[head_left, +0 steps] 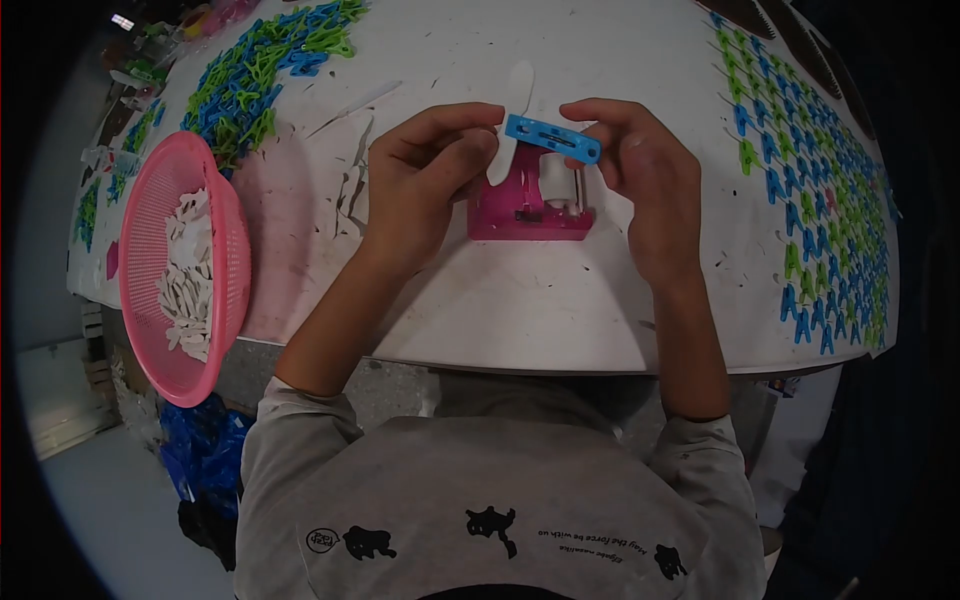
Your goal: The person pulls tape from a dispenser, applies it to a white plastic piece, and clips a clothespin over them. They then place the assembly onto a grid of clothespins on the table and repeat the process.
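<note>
My left hand (425, 170) pinches a slim white strip (521, 90) with rounded ends, held nearly upright. A blue clothespin (550, 138) lies across the strip, its left end against it. At the other end of the clothespin, my right hand (650, 165) has its thumb and fingers closed around it. Just beneath both hands stands a pink tape dispenser (530, 228) with a pale roll in it, partly covered by the clothespin and strip.
To the left, a pink basket (135, 230) holds many white strips (190, 285). Blue and green clothespins (240, 85) are heaped at the back left. More clothespins (800, 200) lie in rows on the right. A thin pointed tool (365, 100) rests on the white table (560, 320).
</note>
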`<state>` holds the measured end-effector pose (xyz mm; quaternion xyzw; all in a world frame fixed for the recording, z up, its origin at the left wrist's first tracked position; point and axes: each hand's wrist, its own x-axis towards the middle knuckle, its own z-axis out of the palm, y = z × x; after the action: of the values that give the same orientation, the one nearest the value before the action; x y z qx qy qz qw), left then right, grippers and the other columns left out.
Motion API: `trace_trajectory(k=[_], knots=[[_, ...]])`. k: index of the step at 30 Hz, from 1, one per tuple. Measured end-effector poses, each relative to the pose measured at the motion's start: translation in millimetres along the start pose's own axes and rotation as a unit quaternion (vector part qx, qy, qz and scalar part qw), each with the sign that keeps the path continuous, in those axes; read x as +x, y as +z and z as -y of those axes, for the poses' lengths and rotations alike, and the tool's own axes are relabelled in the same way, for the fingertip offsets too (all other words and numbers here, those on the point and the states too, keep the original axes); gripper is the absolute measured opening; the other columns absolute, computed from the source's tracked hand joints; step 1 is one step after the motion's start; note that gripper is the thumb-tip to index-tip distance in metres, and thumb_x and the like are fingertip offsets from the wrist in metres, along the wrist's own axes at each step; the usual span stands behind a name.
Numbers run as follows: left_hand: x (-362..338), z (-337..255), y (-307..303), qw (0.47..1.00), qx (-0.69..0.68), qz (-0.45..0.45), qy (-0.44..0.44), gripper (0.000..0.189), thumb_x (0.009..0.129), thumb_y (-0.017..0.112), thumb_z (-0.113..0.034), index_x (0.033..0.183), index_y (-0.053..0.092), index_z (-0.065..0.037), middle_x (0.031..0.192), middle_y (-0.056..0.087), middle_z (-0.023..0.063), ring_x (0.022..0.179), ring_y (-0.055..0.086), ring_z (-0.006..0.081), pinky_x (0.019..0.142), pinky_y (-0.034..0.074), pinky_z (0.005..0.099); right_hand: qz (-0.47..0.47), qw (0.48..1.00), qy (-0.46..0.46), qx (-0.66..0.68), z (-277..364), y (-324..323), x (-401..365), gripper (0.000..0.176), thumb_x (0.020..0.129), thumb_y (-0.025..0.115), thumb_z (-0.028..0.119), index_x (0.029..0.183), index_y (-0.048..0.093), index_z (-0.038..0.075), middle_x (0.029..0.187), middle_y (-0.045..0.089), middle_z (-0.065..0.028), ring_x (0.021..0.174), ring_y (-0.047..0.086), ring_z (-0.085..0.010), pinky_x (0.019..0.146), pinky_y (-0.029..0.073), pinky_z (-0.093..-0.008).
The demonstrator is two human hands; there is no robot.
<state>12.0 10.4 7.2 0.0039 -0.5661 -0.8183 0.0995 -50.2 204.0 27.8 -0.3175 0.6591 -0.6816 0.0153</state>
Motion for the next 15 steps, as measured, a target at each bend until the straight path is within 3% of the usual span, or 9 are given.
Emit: trace_trajectory(k=[4, 11, 13, 15], knots=[[-3.3, 1.9, 4.3, 0.994, 0.063, 0.026, 0.089, 0.022, 0.089, 0.062, 0.001, 0.110, 0.066, 0.004, 0.082, 0.062, 0.0011, 0.070, 0.053, 0.0049, 0.060, 0.042, 0.0195, 0.050, 0.996, 0.042, -0.056, 1.3, -0.5, -0.9, 0.022, 0.090, 0.066, 0.016, 0.106, 0.065, 0.000, 0.075, 0.063, -0.0005, 0.064, 0.052, -0.0033, 0.053, 0.040, -0.0202], [-6.8, 0.5, 8.2, 0.988, 0.114, 0.027, 0.106, 0.022, 0.087, 0.062, 0.002, 0.108, 0.068, 0.003, 0.086, 0.064, 0.0014, 0.076, 0.056, 0.0065, 0.065, 0.045, 0.0201, 0.063, 0.994, 0.090, 0.004, 4.4, 1.2, -2.4, 0.019, 0.091, 0.067, 0.017, 0.100, 0.068, 0.001, 0.077, 0.064, -0.0007, 0.066, 0.054, -0.0041, 0.057, 0.043, -0.0202], [-6.8, -0.5, 7.7, 0.988, 0.115, 0.021, 0.101, 0.022, 0.087, 0.062, 0.003, 0.108, 0.068, 0.003, 0.087, 0.064, 0.0014, 0.077, 0.056, 0.0065, 0.066, 0.045, 0.0200, 0.092, 0.991, 0.096, -0.013, 6.2, -0.8, -1.7, 0.019, 0.093, 0.064, 0.010, 0.107, 0.066, -0.002, 0.085, 0.067, -0.0043, 0.076, 0.060, -0.0072, 0.066, 0.047, -0.0212], [-6.1, -1.3, 5.8, 0.986, 0.124, 0.027, 0.105, 0.022, 0.087, 0.062, 0.003, 0.108, 0.068, 0.003, 0.088, 0.064, 0.0015, 0.077, 0.057, 0.0063, 0.066, 0.044, 0.0198, 0.093, 0.991, 0.098, -0.018, 6.2, -0.5, -1.6, 0.020, 0.093, 0.063, 0.011, 0.108, 0.066, -0.002, 0.087, 0.068, -0.0052, 0.078, 0.061, -0.0077, 0.067, 0.047, -0.0213]])
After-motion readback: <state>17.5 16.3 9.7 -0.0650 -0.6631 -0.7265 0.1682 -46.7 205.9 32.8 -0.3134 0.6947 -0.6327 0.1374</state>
